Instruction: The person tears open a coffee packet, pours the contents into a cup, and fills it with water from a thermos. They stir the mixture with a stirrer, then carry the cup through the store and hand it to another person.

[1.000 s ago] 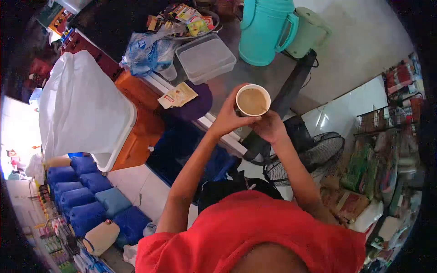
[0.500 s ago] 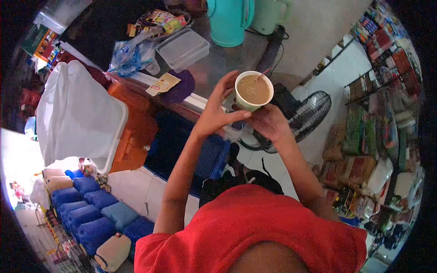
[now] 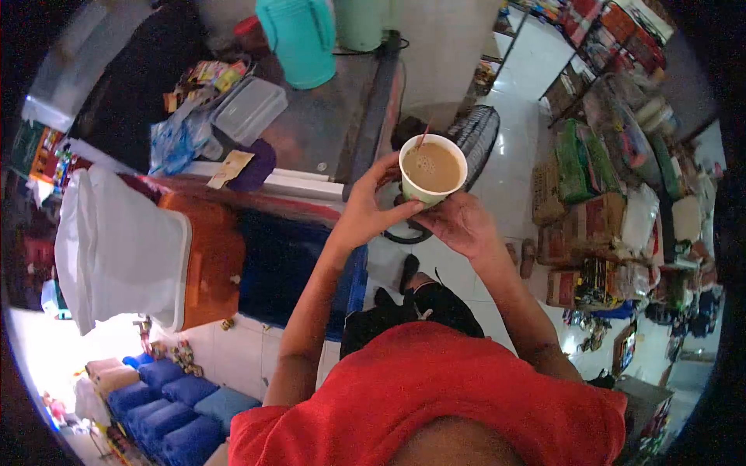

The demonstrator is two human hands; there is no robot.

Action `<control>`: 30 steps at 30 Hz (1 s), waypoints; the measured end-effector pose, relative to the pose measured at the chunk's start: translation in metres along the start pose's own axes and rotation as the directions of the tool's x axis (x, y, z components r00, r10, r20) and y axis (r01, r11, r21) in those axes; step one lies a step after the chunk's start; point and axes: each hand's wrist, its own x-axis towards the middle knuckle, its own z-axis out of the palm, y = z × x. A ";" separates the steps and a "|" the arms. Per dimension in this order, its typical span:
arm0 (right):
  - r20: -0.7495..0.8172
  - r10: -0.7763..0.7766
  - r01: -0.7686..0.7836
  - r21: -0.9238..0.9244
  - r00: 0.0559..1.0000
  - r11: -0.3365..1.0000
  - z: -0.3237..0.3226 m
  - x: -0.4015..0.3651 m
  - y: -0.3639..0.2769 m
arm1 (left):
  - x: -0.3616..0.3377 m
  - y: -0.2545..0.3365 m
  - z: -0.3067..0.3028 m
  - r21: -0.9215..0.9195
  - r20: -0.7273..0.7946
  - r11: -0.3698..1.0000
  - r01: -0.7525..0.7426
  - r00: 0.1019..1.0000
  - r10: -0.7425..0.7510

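A white paper cup (image 3: 420, 194) of light brown, milky coffee (image 3: 434, 171) is held upright in front of me. Bubbles float on the coffee, and a thin reddish stirrer (image 3: 424, 137) leans against the far rim. My left hand (image 3: 371, 208) is closed round the cup's left side, its thumb across the near wall. From below and the right, my right hand (image 3: 465, 225) holds the lower part of the cup; some of its fingers are hidden behind it.
A dark counter (image 3: 311, 140) carries a turquoise pitcher (image 3: 299, 46), a clear plastic container (image 3: 250, 111) and a blue plastic bag (image 3: 172, 144). An orange cooler box (image 3: 211, 260) stands at left. Beyond the cup is a black fan (image 3: 480, 140); cardboard boxes (image 3: 598, 221) are stacked at right.
My view has turned to the right, so the counter and pitcher appear farther left. The cup stays in both hands and shows slightly lower in view.
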 end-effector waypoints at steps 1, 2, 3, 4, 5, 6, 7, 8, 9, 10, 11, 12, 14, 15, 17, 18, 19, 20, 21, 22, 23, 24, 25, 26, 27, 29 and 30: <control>-0.031 0.001 0.000 0.036 1.000 0.999 -0.010 -0.004 -0.004 | 0.004 0.002 0.007 0.005 0.019 1.000 -0.002 1.000 0.002; -0.034 -0.020 0.022 0.039 0.999 0.999 -0.014 -0.010 -0.009 | 0.008 -0.001 0.015 0.003 0.041 1.000 -0.008 0.999 0.008; -0.088 -0.045 0.046 0.003 0.995 0.999 -0.017 -0.016 -0.013 | 0.013 -0.007 0.024 -0.034 0.055 0.999 -0.024 0.998 0.026; -0.142 -0.072 0.068 -0.034 0.987 0.997 -0.020 -0.021 -0.019 | 0.018 -0.011 0.032 -0.072 0.070 0.997 -0.039 0.997 0.044; -0.147 -0.094 0.090 -0.033 0.985 0.995 -0.021 -0.027 -0.026 | 0.024 -0.008 0.040 -0.067 0.103 0.997 -0.034 0.994 0.041; -0.159 -0.107 0.104 -0.025 0.982 0.994 -0.023 -0.033 -0.035 | 0.030 -0.006 0.048 -0.073 0.125 0.997 -0.037 0.991 0.046; -0.170 -0.119 0.118 -0.018 0.978 0.993 -0.026 -0.039 -0.043 | 0.037 -0.003 0.058 -0.050 0.143 0.999 -0.021 0.989 0.028; -0.176 -0.139 0.138 -0.018 0.975 0.990 -0.031 -0.043 -0.052 | 0.044 -0.002 0.068 -0.028 0.158 1.000 -0.007 0.987 0.012; -0.214 -0.153 0.150 -0.030 0.965 0.988 -0.037 -0.047 -0.061 | 0.052 -0.004 0.077 -0.012 0.165 1.000 -0.020 0.986 0.022; -0.249 -0.166 0.160 -0.043 0.954 0.986 -0.043 -0.050 -0.071 | 0.059 -0.006 0.088 -0.017 0.178 0.999 -0.027 0.984 0.030; -0.249 -0.181 0.174 -0.049 0.951 0.984 -0.046 -0.054 -0.082 | 0.067 -0.007 0.099 -0.015 0.189 1.000 -0.014 0.982 0.017; -0.262 -0.191 0.188 -0.037 0.946 0.982 -0.047 -0.058 -0.094 | 0.076 -0.008 0.110 -0.012 0.197 1.000 -0.005 0.980 0.007; -0.270 -0.211 0.209 -0.037 0.939 0.977 -0.056 -0.067 -0.120 | 0.096 -0.017 0.134 -0.017 0.228 0.999 -0.038 0.973 0.041; -0.252 -0.224 0.221 -0.038 0.942 0.974 -0.063 -0.072 -0.132 | 0.106 -0.021 0.147 -0.008 0.223 0.999 -0.040 0.974 0.041; -0.235 -0.243 0.240 -0.041 0.941 0.970 -0.077 -0.077 -0.160 | 0.124 -0.025 0.171 -0.003 0.229 1.000 0.005 0.973 -0.004; -0.278 -0.251 0.227 -0.117 0.927 0.967 -0.084 -0.078 -0.174 | 0.136 -0.029 0.184 -0.008 0.235 1.000 0.002 0.972 0.000; -0.323 -0.261 0.208 -0.190 0.910 0.960 -0.091 -0.081 -0.187 | 0.146 -0.033 0.197 -0.020 0.242 0.999 -0.028 0.970 0.031; -0.328 -0.265 0.211 -0.192 0.907 0.959 -0.100 -0.085 -0.201 | 0.157 -0.036 0.210 -0.033 0.245 0.998 -0.055 0.968 0.061; -0.279 -0.341 0.132 -0.570 0.898 0.811 -0.110 -0.089 -0.215 | 0.166 -0.039 0.222 -0.040 0.248 0.998 -0.052 0.967 0.060; -0.204 -0.388 0.033 -0.851 0.899 0.524 -0.119 -0.093 -0.228 | 0.175 -0.040 0.233 -0.045 0.246 0.997 -0.063 0.967 0.072; -0.207 -0.388 0.028 -0.854 0.898 0.520 -0.121 -0.094 -0.242 | 0.185 -0.043 0.244 -0.050 0.242 0.996 -0.078 0.966 0.088; -0.273 -0.316 0.134 -0.526 0.909 0.840 -0.120 -0.095 -0.255 | 0.194 -0.048 0.256 -0.055 0.242 0.996 -0.074 0.967 0.085; -0.299 -0.226 0.211 -0.081 0.927 0.974 -0.123 -0.095 -0.267 | 0.204 -0.055 0.268 -0.085 0.231 0.994 -0.068 0.969 0.086; -0.306 -0.226 0.212 -0.078 0.925 0.974 -0.131 -0.096 -0.278 | 0.213 -0.059 0.278 -0.113 0.222 0.992 -0.058 0.972 0.083; -0.279 -0.228 0.228 -0.031 0.933 0.973 -0.142 -0.096 -0.289 | 0.221 -0.062 0.287 -0.115 0.225 0.992 -0.052 0.971 0.077; -0.255 -0.232 0.245 0.022 0.939 0.969 -0.157 -0.096 -0.309 | 0.240 -0.067 0.302 -0.097 0.238 0.995 -0.012 0.971 0.035; -0.244 -0.231 0.254 0.066 0.942 0.965 -0.163 -0.095 -0.320 | 0.249 -0.071 0.309 -0.096 0.243 0.995 -0.008 0.970 0.031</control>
